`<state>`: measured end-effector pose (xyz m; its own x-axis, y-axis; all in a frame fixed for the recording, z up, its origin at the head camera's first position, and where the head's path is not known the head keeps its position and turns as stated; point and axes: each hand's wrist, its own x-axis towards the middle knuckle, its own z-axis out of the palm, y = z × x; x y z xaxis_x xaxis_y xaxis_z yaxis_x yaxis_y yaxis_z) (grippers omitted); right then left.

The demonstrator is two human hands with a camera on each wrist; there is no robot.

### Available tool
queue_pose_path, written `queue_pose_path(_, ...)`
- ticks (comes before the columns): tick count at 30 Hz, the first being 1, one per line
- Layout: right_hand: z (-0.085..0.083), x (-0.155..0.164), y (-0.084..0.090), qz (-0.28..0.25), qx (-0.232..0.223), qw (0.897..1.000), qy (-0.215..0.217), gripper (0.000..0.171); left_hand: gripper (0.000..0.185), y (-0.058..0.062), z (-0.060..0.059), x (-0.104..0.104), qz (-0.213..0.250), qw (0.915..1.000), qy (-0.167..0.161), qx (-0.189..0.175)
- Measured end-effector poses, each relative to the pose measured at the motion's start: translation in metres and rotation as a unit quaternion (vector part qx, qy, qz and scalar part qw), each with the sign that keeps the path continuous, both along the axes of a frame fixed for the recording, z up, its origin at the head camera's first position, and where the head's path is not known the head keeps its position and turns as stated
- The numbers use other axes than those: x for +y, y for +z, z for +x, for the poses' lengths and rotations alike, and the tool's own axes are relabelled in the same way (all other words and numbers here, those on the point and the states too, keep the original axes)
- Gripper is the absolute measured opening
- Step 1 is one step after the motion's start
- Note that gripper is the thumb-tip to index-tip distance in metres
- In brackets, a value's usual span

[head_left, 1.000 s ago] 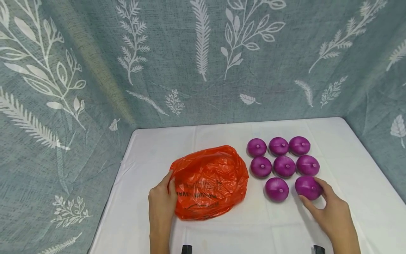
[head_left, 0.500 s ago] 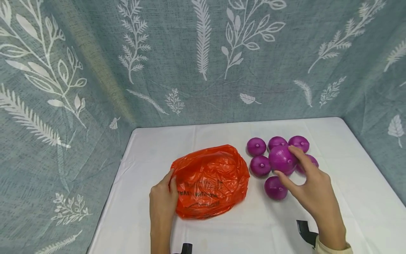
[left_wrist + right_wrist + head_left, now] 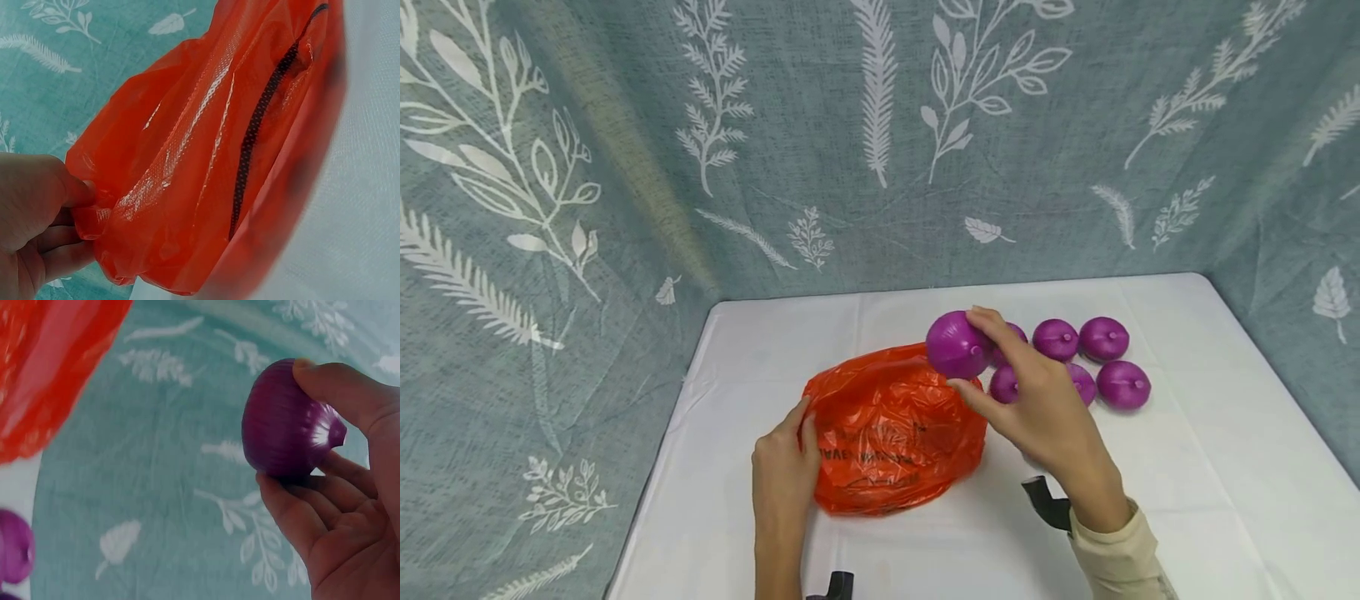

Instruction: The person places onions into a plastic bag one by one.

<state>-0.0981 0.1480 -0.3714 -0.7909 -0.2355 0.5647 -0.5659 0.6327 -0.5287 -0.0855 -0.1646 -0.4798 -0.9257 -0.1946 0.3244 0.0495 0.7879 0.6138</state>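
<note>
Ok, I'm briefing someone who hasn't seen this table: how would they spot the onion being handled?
On the white table, find the orange plastic bag that the left hand pinches at its edge. Just above the bag's far right side, the right hand holds one purple onion. Unlike the other onions resting behind on the cloth, it is lifted in the air.

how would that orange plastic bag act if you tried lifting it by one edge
The orange bag looks thin and crinkled, so it would likely sag and fold. The left hand pinches its rim, which bunches readily. It seems light and probably slides easily on the tablecloth.
</note>
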Motion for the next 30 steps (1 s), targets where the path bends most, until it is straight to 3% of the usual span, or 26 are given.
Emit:
queue_pose_path(5, -0.007, -0.021, -0.004, -0.002, -0.010, 0.999, 0.032, 0.081, 0.035, 0.001, -0.001, 0.001, -0.004, 1.0000, -0.003, 0.001)
queue_pose_path(11, -0.016, -0.053, -0.021, 0.000, -0.047, 0.997, 0.063, 0.075, 0.034, 0.001, 0.001, 0.000, -0.009, 1.0000, 0.004, 0.001)
queue_pose_path(20, -0.024, -0.084, -0.046, 0.021, -0.128, 0.989, 0.074, 0.069, 0.034, -0.001, 0.003, 0.001, -0.004, 1.0000, 0.002, 0.009)
queue_pose_path(30, -0.028, -0.097, -0.060, 0.071, -0.201, 0.974, 0.074, 0.070, 0.035, -0.001, 0.000, 0.006, -0.004, 0.9999, -0.004, 0.009)
